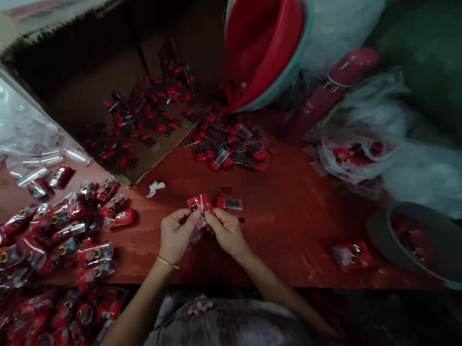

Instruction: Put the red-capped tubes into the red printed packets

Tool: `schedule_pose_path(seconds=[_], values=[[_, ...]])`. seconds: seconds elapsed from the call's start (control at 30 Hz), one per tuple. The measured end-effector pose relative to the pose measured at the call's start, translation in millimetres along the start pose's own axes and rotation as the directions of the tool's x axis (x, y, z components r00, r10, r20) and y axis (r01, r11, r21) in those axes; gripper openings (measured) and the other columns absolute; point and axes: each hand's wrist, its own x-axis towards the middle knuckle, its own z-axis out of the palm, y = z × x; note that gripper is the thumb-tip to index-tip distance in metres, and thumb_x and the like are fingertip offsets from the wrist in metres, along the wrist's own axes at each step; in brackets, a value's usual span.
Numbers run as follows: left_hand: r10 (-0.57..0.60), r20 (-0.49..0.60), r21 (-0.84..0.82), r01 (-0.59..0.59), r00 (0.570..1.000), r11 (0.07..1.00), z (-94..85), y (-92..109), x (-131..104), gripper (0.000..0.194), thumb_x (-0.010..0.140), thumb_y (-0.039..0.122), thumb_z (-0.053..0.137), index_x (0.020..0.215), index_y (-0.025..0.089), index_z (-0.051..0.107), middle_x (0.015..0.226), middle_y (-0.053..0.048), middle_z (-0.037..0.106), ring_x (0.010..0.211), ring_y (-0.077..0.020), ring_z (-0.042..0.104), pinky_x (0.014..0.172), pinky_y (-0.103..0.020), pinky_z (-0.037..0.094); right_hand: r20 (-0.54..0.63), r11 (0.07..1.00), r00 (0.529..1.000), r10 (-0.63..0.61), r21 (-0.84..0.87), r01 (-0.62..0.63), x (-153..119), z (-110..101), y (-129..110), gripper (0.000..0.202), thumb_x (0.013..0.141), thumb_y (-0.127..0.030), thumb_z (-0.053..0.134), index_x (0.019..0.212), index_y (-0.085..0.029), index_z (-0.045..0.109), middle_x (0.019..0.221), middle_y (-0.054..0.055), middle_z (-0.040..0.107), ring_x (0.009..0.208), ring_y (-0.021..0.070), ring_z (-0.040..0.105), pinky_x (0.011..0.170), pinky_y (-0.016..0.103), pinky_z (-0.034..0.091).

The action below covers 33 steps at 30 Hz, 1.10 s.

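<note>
Between my two hands, over the red tabletop, is a small red printed plastic sleeve (199, 202) with a clear lower part. My left hand (176, 234), with a gold bangle at the wrist, pinches its left edge. The fingers of my right hand (226, 230) pinch the right edge. Just beyond my right hand lies a small clear container with a red cap (230, 202), dark inside. Farther back, several similar red-capped containers (227, 142) are heaped on the table. Whether anything sits inside the held sleeve is too dim to tell.
A cardboard box (129, 178) on its side holds more red-capped containers. Red wrapped packs (58, 218) pile at left, near clear tubes (33, 159). Right stand a tilted red basin (264, 38), a magenta flask (330, 89), a plastic bag (352, 157) and a grey tub (449, 246).
</note>
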Motion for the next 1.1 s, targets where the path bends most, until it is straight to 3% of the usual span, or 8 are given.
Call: schedule_pose_path(seconds=[0.1,0.27,0.4,0.5,0.6,0.77,0.9,1.1], values=[[0.019,0.016,0.028,-0.020,1.000,0.999,4.2,-4.3,-2.3,0.028,0.061,0.040,0.072,0.060,0.013,0.066,0.050,0.003,0.057,0.046,-0.0059,0.046,0.045,-0.016,0.036,-0.019,1.000,1.000,-0.016,-0.008,0.016,0.0,0.3,-1.4,0.037,0.085,-0.039,0.044,0.054,-0.020,0.039,0.051,-0.005,0.039,0.049,0.0087,0.037,0.049,0.022,0.030],[-0.130,0.036,-0.149,0.134,0.991,0.980,9.7,-1.1,-7.4,0.039,0.057,0.048,0.073,0.073,0.014,0.067,0.060,0.001,0.062,0.049,-0.0077,0.052,0.047,-0.018,0.043,0.004,1.000,1.000,-0.028,-0.001,0.028,2.2,-2.6,-0.6,0.039,0.086,-0.038,0.042,0.053,-0.021,0.033,0.051,-0.006,0.031,0.049,0.0080,0.032,0.048,0.022,0.026],[-0.183,0.096,-0.127,0.194,0.978,0.973,6.5,3.6,-4.8,0.040,0.049,0.045,0.080,0.070,0.013,0.067,0.060,0.000,0.064,0.048,-0.0082,0.055,0.048,-0.019,0.046,0.098,0.998,0.994,-0.049,-0.045,0.054,2.2,-7.8,-1.4,0.033,0.088,-0.038,0.039,0.060,-0.021,0.040,0.056,-0.005,0.038,0.053,0.0091,0.038,0.051,0.021,0.031],[-0.200,0.058,-0.134,0.206,0.978,0.969,3.2,3.8,-0.2,0.037,0.046,0.043,0.081,0.058,0.013,0.062,0.052,0.001,0.060,0.040,-0.0062,0.050,0.042,-0.017,0.041,0.172,0.987,0.982,-0.074,-0.132,0.097,2.2,-18.9,-3.4,0.033,0.090,-0.039,0.036,0.066,-0.020,0.047,0.059,-0.003,0.047,0.056,0.0109,0.045,0.054,0.022,0.036],[-0.224,-0.001,-0.211,0.219,0.975,0.953,0.2,5.6,4.2,0.039,0.043,0.042,0.082,0.055,0.012,0.060,0.051,0.002,0.059,0.041,-0.0055,0.050,0.042,-0.017,0.042,0.150,0.901,0.974,-0.167,-0.379,0.213,6.7,-43.3,1.7,0.030,0.089,-0.042,0.040,0.092,-0.018,0.057,0.085,0.006,0.063,0.080,0.0184,0.055,0.073,0.031,0.042],[-0.304,-0.023,-0.318,0.282,0.952,0.905,-4.5,9.9,10.5,0.044,0.036,0.039,0.085,0.059,0.012,0.058,0.052,0.005,0.056,0.044,-0.0055,0.050,0.045,-0.018,0.047,0.128,0.599,0.982,-0.139,-0.779,0.186,18.0,-83.8,25.3,0.062,0.076,-0.047,0.060,0.126,-0.013,0.046,0.124,0.017,0.054,0.108,0.0322,0.047,0.088,0.046,0.036],[-0.322,-0.012,-0.347,0.298,0.947,0.889,-5.9,7.6,11.8,0.043,0.039,0.037,0.085,0.063,0.013,0.058,0.052,0.004,0.057,0.045,-0.0067,0.053,0.045,-0.018,0.047,0.214,0.539,0.966,-0.146,-0.802,0.259,16.4,-85.8,35.5,0.048,0.082,-0.040,0.055,0.122,-0.015,0.050,0.116,0.013,0.059,0.102,0.0287,0.049,0.084,0.042,0.037],[-0.325,-0.032,-0.329,0.297,0.945,0.896,-7.6,6.8,11.1,0.040,0.045,0.036,0.082,0.064,0.014,0.056,0.052,0.004,0.057,0.046,-0.0067,0.054,0.047,-0.018,0.047,0.119,0.579,0.984,-0.129,-0.797,0.172,8.5,-78.1,36.6,0.034,0.081,-0.037,0.055,0.107,-0.016,0.058,0.102,0.011,0.062,0.091,0.0271,0.052,0.077,0.040,0.041]])
